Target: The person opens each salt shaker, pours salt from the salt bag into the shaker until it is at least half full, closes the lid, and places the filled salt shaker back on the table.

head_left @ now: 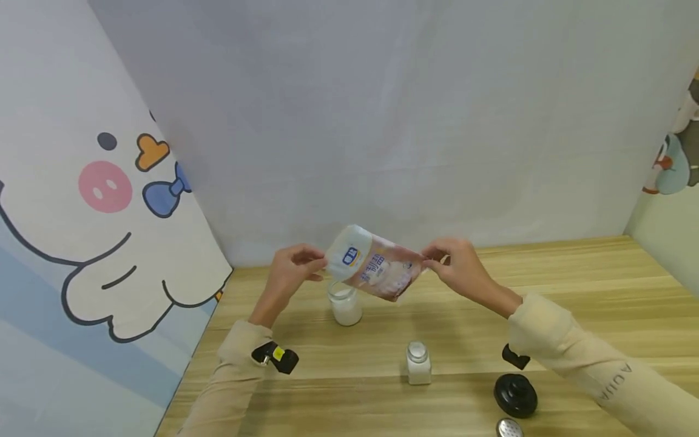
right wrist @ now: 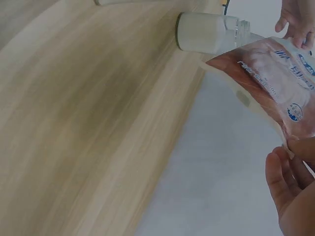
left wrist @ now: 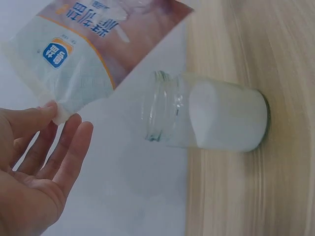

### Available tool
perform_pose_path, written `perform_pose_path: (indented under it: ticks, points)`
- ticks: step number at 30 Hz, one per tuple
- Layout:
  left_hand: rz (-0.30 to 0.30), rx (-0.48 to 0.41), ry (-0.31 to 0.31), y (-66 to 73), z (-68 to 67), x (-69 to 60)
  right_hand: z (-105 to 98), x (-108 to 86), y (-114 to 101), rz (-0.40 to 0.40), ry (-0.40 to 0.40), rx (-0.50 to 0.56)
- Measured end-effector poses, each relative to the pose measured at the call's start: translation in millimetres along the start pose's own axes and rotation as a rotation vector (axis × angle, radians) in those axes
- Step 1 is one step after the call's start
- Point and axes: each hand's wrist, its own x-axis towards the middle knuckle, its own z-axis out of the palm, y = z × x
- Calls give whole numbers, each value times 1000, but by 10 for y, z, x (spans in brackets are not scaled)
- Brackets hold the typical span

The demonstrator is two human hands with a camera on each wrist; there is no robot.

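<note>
A pink and white plastic salt bag [head_left: 379,267] hangs tilted in the air between my hands. With thumb and fingers my left hand [head_left: 288,276] pinches its pale corner [left wrist: 61,110]. My right hand [head_left: 461,270] pinches a corner at the pink end, also seen in the right wrist view. Just below the bag's left part, a round glass jar [head_left: 346,309] stands upright on the table. White contents [left wrist: 229,115] fill much of that jar, and its mouth has no lid on it. The bag does not touch the jar in the left wrist view.
Nearer on the wooden table [head_left: 338,409] stands a small square glass shaker jar [head_left: 418,367] with white contents. To its right lie a black round lid [head_left: 515,396] and a perforated metal cap [head_left: 509,428]. A pale curtain [head_left: 415,121] hangs behind the table.
</note>
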Motion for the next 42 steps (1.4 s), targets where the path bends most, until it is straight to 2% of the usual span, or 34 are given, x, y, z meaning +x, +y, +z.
perform_pose_path:
  ticks: [5, 8, 11, 15, 21, 25, 32, 37, 42]
  points:
    - [52, -25, -19, 65, 67, 47, 59, -147, 78, 100, -112, 12]
    - [71, -32, -30, 201, 130, 39, 120, -199, 136, 119, -176, 36]
    - [96, -10, -39, 271, 204, 65, 171, -250, 181, 147, -232, 69]
    - [145, 36, -37, 228, 283, 145, 220, -306, 225, 197, -278, 120]
    - [208, 105, 11, 259, 426, 188, 247, -383, 256, 250, -338, 187]
    - [240, 134, 69, 243, 554, 208, 237, -436, 236, 327, -399, 271]
    - [220, 148, 187, 152, 797, 266, 150, -538, 216, 467, -466, 428]
    - [180, 137, 220, 97, 968, 297, 64, -610, 244, 598, -504, 532]
    - [151, 129, 242, 28, 1112, 331, -4, -661, 280, 692, -501, 583]
